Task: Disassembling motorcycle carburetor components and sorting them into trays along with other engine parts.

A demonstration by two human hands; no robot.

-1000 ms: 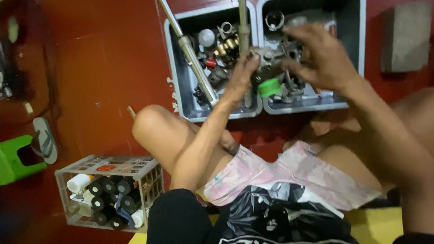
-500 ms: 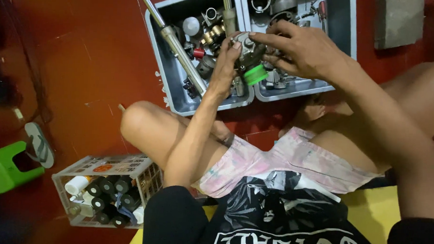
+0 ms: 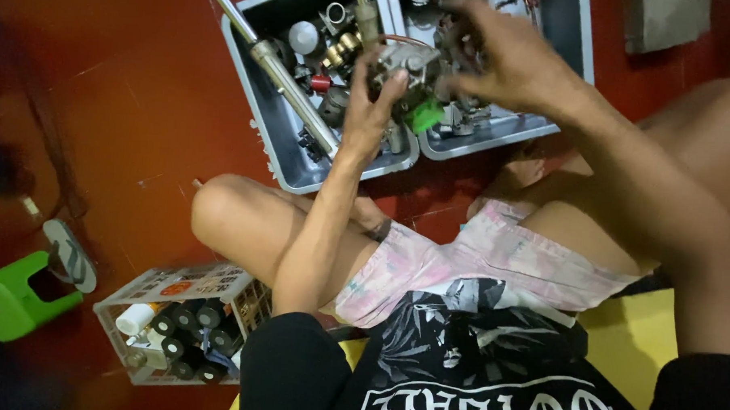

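Held up over the far grey bins (image 3: 290, 158) — a small metal engine part (image 3: 406, 69) with a green cap (image 3: 425, 116), raised clear of the loose parts below, seemingly for a closer look. Left hand (image 3: 368, 108) cupped beneath it, fingers closed around its near side; right hand (image 3: 511, 60) pinching it from the far right. Long metal tube (image 3: 284, 81) leaning in the left bin. Against half a second ago — bins slid farther up the view, grip unchanged, knees lower in frame.

Both arms reach forward, hands raised together.
Left hand (image 3: 371, 108) has fingers curled upward in a grip; right hand (image 3: 511, 60) arches over, fingers bent downward.
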